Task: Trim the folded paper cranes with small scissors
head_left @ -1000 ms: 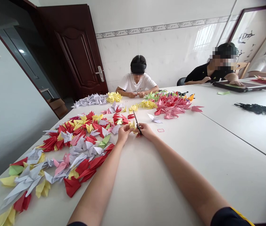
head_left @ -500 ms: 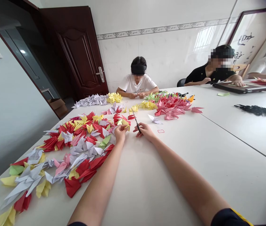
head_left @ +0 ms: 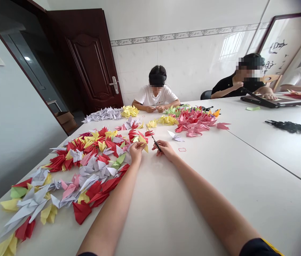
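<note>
My left hand [head_left: 137, 150] pinches a yellow folded paper crane [head_left: 143, 143] between thumb and fingers. Facing it, my right hand [head_left: 164, 149] is closed round the black handles of a pair of scissors [head_left: 153, 140], whose thin blades point up and to the left, close to the crane but apart from it. A large heap of folded paper cranes [head_left: 97, 165] in red, yellow, white, pink and green spreads beside my left forearm. A single white paper crane [head_left: 175, 136] lies beyond my right hand.
Across the white table [head_left: 209, 185] a person [head_left: 157, 93] handles something small. Pink cranes [head_left: 193, 122] and white cranes [head_left: 104, 114] lie in piles between us. At right, another person works at a paper cutter [head_left: 274, 101]; a black stringy bundle [head_left: 290, 126] lies nearer.
The yellow crane has turned in my left hand, showing more of itself. The scissors have tipped slightly left. At the right, the cutter's arm has been raised by the other person.
</note>
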Available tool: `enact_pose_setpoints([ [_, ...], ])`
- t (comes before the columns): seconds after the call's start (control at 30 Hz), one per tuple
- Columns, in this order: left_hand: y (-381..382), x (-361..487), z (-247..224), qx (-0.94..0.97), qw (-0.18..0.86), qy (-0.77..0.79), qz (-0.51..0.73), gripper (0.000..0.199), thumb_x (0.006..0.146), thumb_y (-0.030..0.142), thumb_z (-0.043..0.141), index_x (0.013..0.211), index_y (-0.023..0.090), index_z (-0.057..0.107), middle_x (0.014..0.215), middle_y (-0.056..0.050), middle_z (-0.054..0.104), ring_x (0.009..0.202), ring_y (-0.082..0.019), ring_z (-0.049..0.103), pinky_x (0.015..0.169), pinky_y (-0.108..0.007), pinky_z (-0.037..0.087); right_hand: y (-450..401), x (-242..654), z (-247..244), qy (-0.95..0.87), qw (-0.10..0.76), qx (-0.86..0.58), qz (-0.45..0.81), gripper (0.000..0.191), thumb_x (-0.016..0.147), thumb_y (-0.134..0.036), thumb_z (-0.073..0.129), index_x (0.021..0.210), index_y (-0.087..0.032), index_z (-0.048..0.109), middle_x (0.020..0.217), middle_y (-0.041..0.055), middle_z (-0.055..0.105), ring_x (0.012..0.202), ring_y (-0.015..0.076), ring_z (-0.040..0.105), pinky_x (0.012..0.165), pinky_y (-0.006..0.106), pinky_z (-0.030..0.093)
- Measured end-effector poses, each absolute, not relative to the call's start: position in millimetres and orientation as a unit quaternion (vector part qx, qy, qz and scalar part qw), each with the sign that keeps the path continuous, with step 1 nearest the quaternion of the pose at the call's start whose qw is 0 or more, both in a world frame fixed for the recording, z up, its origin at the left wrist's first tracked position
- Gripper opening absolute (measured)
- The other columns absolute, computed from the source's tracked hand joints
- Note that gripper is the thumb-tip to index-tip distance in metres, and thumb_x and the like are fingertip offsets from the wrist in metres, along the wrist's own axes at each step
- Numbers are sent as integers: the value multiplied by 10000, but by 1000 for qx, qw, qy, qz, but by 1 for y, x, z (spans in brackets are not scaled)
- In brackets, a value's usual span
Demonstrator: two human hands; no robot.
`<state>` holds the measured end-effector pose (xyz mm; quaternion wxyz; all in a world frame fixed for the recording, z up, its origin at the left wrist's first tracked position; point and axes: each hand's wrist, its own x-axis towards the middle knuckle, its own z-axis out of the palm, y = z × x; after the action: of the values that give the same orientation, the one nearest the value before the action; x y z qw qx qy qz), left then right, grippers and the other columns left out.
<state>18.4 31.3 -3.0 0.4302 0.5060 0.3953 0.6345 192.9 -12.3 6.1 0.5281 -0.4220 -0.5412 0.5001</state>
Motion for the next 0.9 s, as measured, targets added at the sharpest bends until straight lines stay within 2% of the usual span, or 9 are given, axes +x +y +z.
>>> enact_pose_setpoints([
  [0.3, 37, 17, -11, 539, 379, 425, 620, 284, 682, 416, 742, 803, 162, 704, 819, -61, 706, 790, -198, 635, 757, -309, 491, -12, 194, 6, -554, 525, -411, 498, 285, 741, -448, 706, 847, -188, 660, 840, 36, 726, 437, 69, 523, 418, 195, 368],
  [0.57, 33, 16, -6, 573, 348, 439, 598, 249, 716, 417, 701, 751, 172, 669, 710, -32, 649, 668, -172, 579, 677, -289, 457, -10, 200, 5, -577, 490, -392, 523, 256, 716, -406, 684, 825, -176, 700, 818, 33, 718, 421, 59, 475, 400, 203, 302],
  [0.73, 37, 14, -9, 547, 349, 451, 613, 272, 691, 432, 714, 760, 175, 657, 676, -20, 618, 636, -161, 556, 641, -274, 450, -7, 200, 1, -580, 465, -418, 523, 298, 695, -444, 717, 816, -172, 724, 719, 21, 687, 430, 68, 472, 410, 203, 334],
  [0.9, 41, 14, -11, 532, 363, 439, 626, 268, 659, 387, 750, 802, 180, 658, 751, -39, 658, 724, -188, 613, 694, -288, 484, -11, 195, 3, -605, 439, -455, 484, 307, 668, -470, 761, 687, -170, 696, 597, -2, 613, 437, 72, 443, 415, 206, 350],
])
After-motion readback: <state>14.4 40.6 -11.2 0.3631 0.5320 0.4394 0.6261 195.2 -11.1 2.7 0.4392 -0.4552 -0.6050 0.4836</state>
